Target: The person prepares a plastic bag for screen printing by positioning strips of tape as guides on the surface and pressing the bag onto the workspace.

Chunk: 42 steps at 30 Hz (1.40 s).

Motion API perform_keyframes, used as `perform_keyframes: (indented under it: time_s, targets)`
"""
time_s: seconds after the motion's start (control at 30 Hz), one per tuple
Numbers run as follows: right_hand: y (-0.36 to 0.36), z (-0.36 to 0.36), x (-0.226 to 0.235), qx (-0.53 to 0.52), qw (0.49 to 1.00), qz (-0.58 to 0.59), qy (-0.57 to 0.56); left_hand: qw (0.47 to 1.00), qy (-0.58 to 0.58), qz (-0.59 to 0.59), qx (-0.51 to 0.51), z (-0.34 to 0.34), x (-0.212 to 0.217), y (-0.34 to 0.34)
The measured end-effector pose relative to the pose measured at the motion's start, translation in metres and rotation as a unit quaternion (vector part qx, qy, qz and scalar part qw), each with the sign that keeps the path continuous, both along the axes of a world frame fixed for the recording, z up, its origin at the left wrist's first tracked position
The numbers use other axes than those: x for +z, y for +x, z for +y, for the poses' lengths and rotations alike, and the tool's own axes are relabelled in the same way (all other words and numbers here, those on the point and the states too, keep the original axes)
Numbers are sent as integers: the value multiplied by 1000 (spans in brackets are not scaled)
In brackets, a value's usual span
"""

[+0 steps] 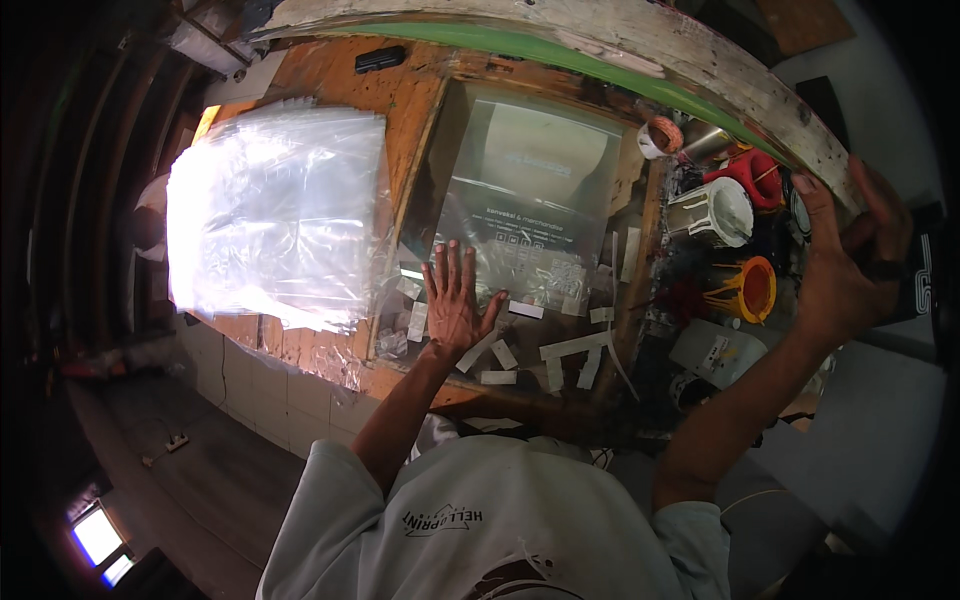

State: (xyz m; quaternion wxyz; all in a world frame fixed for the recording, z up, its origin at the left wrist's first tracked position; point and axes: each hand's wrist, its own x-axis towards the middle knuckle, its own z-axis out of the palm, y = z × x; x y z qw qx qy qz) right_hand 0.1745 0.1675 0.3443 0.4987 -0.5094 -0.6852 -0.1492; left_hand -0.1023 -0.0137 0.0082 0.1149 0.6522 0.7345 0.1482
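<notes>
My left hand (pixel 456 300) lies flat, fingers spread, on the near edge of a clear plastic bag (pixel 530 190) holding a dark folded garment with white print, on the wooden workbench (pixel 400 100). My right hand (pixel 838 262) is raised at the far right, fingers curled around a dark object (pixel 880 268) whose kind I cannot tell. Several white paper strips (pixel 570 347) lie scattered just right of my left hand.
A shiny stack of clear plastic bags (pixel 275 215) sits on the bench's left. White and orange thread cones (pixel 730 215) and a red tool crowd the right side. A painted green-edged beam (pixel 600 50) runs along the back. Tiled bench front and floor lie lower left.
</notes>
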Motion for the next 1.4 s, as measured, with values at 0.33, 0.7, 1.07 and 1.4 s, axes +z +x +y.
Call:
perform_keyframes:
  time_s: [0.33, 0.7, 1.07, 1.4]
  targets:
    - [3, -2, -2, 18, 1000, 4, -5, 1000, -16, 18, -3, 0, 0, 1]
    - [1, -4, 0, -17, 1000, -4, -19, 1000, -23, 14, -11, -1, 0, -2]
    - [0, -4, 0, 9, 1000, 15, -7, 1000, -10, 22, -13, -1, -1, -1]
    - [2, -5, -1, 19, 999, 26, -12, 999, 30, -2, -15, 0, -2, 1]
